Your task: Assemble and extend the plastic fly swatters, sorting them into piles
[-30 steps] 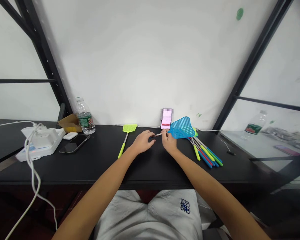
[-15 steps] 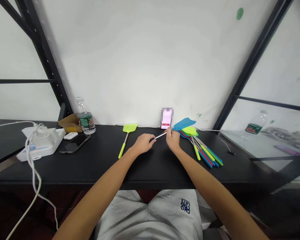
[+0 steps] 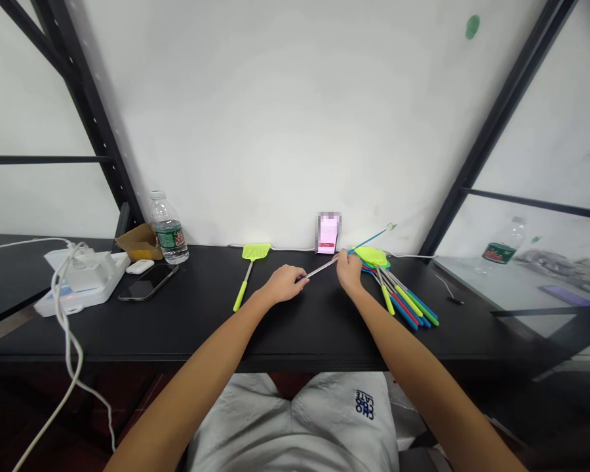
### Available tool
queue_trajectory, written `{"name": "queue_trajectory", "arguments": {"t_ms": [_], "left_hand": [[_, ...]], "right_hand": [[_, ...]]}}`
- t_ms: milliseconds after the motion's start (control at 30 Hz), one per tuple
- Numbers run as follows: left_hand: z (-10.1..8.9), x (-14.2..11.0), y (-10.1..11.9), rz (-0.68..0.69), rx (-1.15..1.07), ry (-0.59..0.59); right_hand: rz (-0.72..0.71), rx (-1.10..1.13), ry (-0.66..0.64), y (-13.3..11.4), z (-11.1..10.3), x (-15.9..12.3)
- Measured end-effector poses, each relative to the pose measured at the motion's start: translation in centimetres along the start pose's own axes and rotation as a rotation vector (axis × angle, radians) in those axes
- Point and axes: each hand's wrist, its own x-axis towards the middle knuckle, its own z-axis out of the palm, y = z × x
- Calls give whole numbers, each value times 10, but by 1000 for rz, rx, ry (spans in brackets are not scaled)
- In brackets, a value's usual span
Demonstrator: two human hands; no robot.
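Both hands grip one blue fly swatter above the black desk. My left hand is closed around its handle end, which the fingers mostly hide. My right hand is closed where the metal rod meets the blue head. The head shows edge-on as a thin blue line pointing up and right. Beyond my right hand lies a pile of fly swatters with yellow-green, blue, red and green handles. To the left of my left hand a yellow-green fly swatter lies alone on the desk.
A phone with a lit screen leans against the wall. On the left are a water bottle, a cardboard box, a dark phone, a white case and a power strip with white cables. A short cable lies at right.
My right hand has slid right, away from my left hand, exposing more of the rod. The blue head has turned from face-visible to edge-on. The other swatters have stayed put.
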Motion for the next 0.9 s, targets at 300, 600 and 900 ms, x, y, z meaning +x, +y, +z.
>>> {"name": "queue_trajectory", "arguments": {"t_ms": [300,600,900], "left_hand": [[2,0,-16,-162,165,48],[-1,-1,-21,-381,319,10],[-3,-3,-22,-369,326,-9]], "right_hand": [[77,-34,158,16,-18,17],[49,-58,138,13,-18,15],[7,-107,131,7,-19,12]]}}
